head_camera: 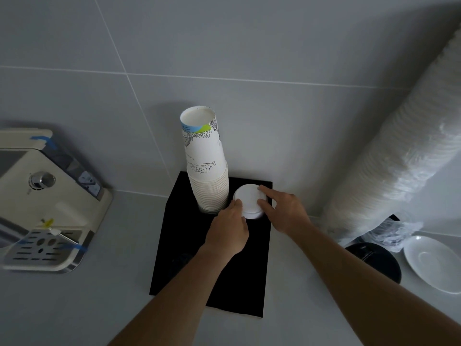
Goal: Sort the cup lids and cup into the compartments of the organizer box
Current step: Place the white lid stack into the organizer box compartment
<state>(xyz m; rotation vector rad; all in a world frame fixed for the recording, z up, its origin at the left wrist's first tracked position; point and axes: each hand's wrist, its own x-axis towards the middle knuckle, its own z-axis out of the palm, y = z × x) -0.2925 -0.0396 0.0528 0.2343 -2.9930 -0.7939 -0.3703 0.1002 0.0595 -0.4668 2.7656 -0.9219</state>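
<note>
My left hand and right hand fingers pinching lids over black box, beside cup stack

Print on the top cup (small, blurred) cannot be read.

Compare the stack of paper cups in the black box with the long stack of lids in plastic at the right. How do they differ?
The cup stack stands upright in the organizer box; the wrapped lid stack leans against the wall. The cup stack is unwrapped with printed drawings; the lid stack is plain white inside clear plastic. The lid stack is much longer. Both are nested white disposables.
</note>
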